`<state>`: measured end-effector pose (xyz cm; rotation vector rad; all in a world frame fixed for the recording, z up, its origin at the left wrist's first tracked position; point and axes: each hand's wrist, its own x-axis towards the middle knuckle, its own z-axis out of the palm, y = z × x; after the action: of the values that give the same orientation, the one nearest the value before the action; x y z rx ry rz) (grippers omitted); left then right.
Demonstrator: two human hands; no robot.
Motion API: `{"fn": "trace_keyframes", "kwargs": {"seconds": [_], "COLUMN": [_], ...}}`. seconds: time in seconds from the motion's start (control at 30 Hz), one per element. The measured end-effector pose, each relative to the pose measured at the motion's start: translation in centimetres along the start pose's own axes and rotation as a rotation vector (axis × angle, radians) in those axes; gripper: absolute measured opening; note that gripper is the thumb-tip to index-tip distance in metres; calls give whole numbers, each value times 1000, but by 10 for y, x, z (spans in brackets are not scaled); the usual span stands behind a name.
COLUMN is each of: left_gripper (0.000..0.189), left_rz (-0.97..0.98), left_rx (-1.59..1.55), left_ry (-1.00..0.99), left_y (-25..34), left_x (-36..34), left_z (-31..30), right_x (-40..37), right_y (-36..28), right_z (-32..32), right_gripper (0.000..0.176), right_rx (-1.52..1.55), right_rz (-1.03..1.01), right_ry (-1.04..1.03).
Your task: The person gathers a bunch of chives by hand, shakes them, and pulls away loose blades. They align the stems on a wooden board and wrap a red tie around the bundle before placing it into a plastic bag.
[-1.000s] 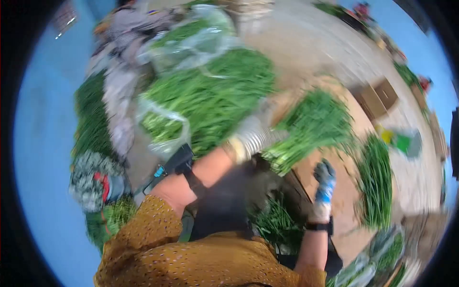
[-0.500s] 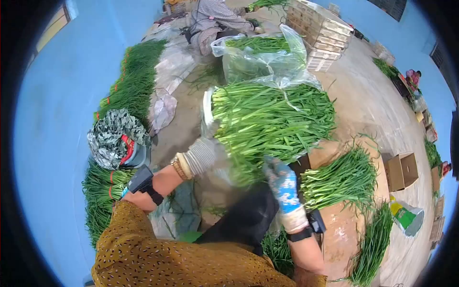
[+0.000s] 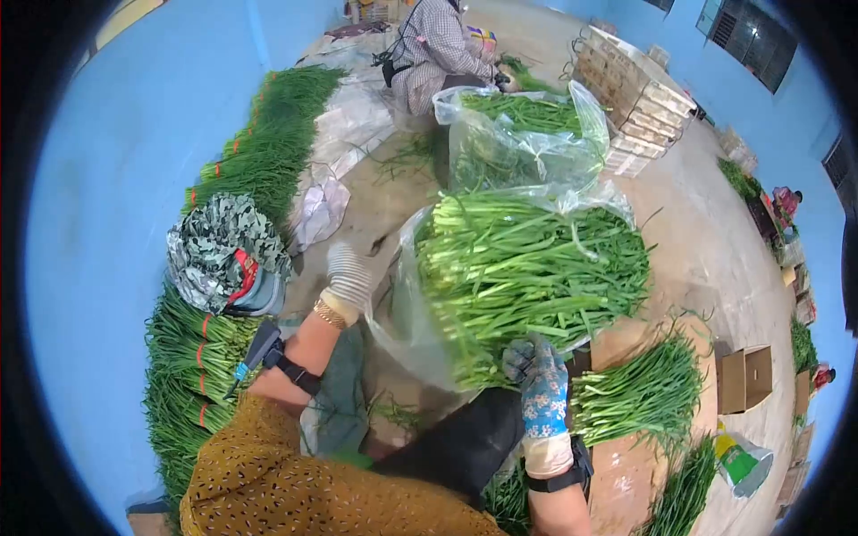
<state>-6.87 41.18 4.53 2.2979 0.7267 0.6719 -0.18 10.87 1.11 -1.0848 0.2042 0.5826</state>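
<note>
A large pile of green stalks (image 3: 536,268) lies in a clear plastic bag (image 3: 407,308), pale ends to the left. My left hand (image 3: 349,272), in a striped whitish glove, is left of the bag; its fingers look curled near the bag's edge, but blur hides what they hold. My right hand (image 3: 536,366), in a blue patterned glove, is closed at the near edge of the pile, on stalks or bag edge that I cannot make out. A smaller heap of stalks (image 3: 639,389) lies on cardboard (image 3: 630,473) to the right.
Another filled bag (image 3: 523,147) stands beyond the pile. A person (image 3: 438,49) sits behind it, near stacked crates (image 3: 635,94). Banded bundles (image 3: 268,134) line the left wall, with a camouflage cloth (image 3: 223,246) over a bucket. An open carton (image 3: 744,380) is at right.
My left hand has moved left and slightly up, and the bag's left side now spreads out toward it. My right hand has shifted slightly down and right. The view has shifted.
</note>
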Motion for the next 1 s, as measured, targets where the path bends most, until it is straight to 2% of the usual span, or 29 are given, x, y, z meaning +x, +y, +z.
{"fn": "trace_keyframes", "kwargs": {"seconds": [0.07, 0.1, 0.17, 0.2, 0.23, 0.27, 0.3, 0.4, 0.47, 0.53, 0.63, 0.73, 0.83, 0.93, 1.0], "left_gripper": [50, 58, 76, 82, 88, 93, 99, 99, 98, 97, 80, 78, 77, 69, 62], "left_rz": [249, 319, 460, 382, 305, 224, 161, 129, 161, 163, 153, 65, 168, 197, 189], "left_rx": [148, 206, 319, 348, 377, 405, 480, 489, 521, 539, 540, 558, 549, 533, 516], "left_ry": [34, 12, -33, -221, -408, -595, -676, -815, -788, -820, -795, -826, -766, -709, -703], "left_y": [31, 34, 25, 29, 34, 44, 55, 53, 33, 36, 50, 60, 57, 85, 105], "left_x": [29, 49, 87, 99, 110, 114, 116, 123, 129, 126, 110, 94, 80, 51, 32], "left_z": [4, 26, 79, 85, 92, 94, 89, 91, 113, 113, 101, 96, 107, 85, 78], "right_x": [6, 16, 14, 15, 22, 24, 23, 26, 33, 47, 58, 66, 77, 87, 74], "right_y": [0, 8, 11, 11, 18, 16, 16, 18, 20, 32, 51, 58, 65, 82, 69], "right_z": [2, -6, 5, 4, -10, -6, -5, -3, -1, -1, -7, -5, 2, 1, 17], "right_gripper": [33, 36, 34, 33, 33, 35, 37, 43, 46, 48, 60, 69, 77, 79, 79], "right_rx": [54, 162, 56, 51, 255, 181, 183, 233, 225, 167, 182, 207, 248, 387, 432], "right_rz": [18, 64, 55, 72, 102, 142, 147, 201, 207, 177, 206, 214, 164, 183, 209], "right_ry": [-28, -104, -75, -84, -216, -155, -130, -136, -155, -164, -148, -142, -204, -158, -121]}}
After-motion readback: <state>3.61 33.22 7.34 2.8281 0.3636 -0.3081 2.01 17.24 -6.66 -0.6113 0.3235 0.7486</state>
